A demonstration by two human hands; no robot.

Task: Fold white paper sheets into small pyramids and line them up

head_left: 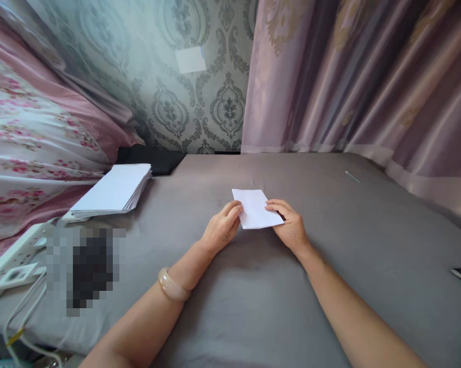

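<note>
A small white sheet of paper [256, 210], seemingly folded, is held between my two hands above the grey bed sheet [230, 317]. My left hand [224, 225] pinches its left edge, thumb on top. On the opposite side my right hand [290, 225] grips the right edge, with its fingertips resting on the upper face. The paper's near edge tilts slightly toward me. A pale bangle [172, 285] circles my left forearm. The fingers behind the paper are hidden.
At the left lies a thick stack of white paper [113, 189], in front of a folded black cloth [149, 157]. A white power strip [17, 250] with cables runs along the left edge, near a blurred-out dark object [92, 268]. A thin stick [352, 177] lies at the far right.
</note>
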